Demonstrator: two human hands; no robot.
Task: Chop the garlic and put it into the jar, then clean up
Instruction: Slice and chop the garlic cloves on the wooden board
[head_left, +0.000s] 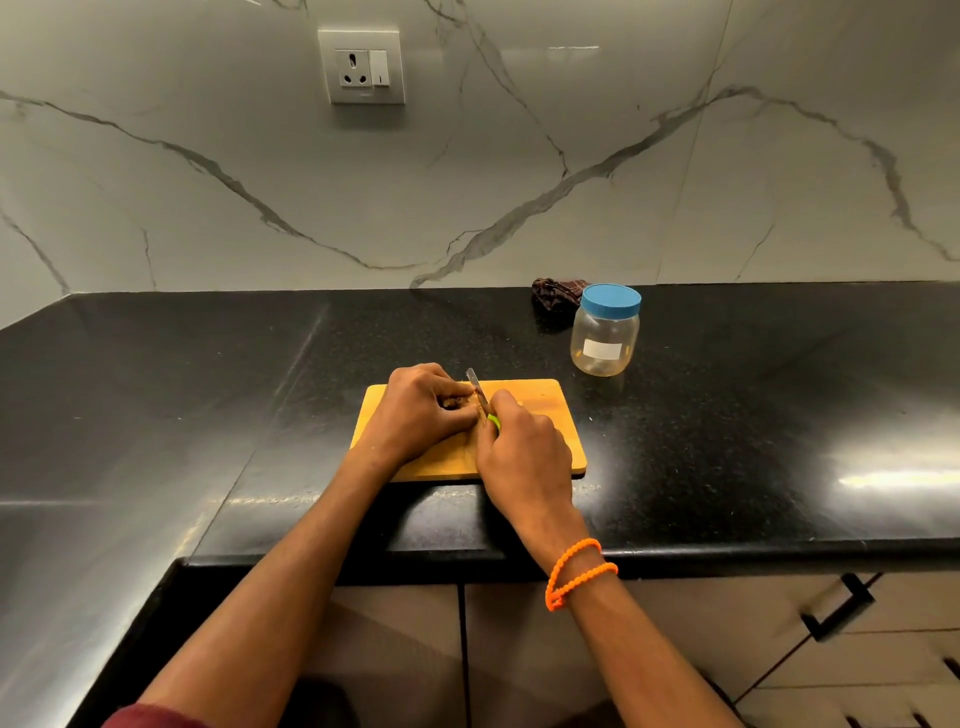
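Observation:
A wooden cutting board (545, 410) lies on the black counter near its front edge. On the board my left hand (418, 410) curls its fingers round the garlic (460, 401), which is mostly hidden under the fingertips. My right hand (522, 452) grips a knife (477, 391) with a green handle, the blade resting against the garlic just right of my left fingers. A clear plastic jar (605, 335) with a blue lid screwed on stands upright behind the board to the right, apart from both hands.
A dark crumpled cloth (556, 293) lies by the wall behind the jar. The black counter (208, 389) runs left and right, with a marble backsplash and a wall socket (362, 66) above. Cabinet drawers (841, 613) sit below the front edge.

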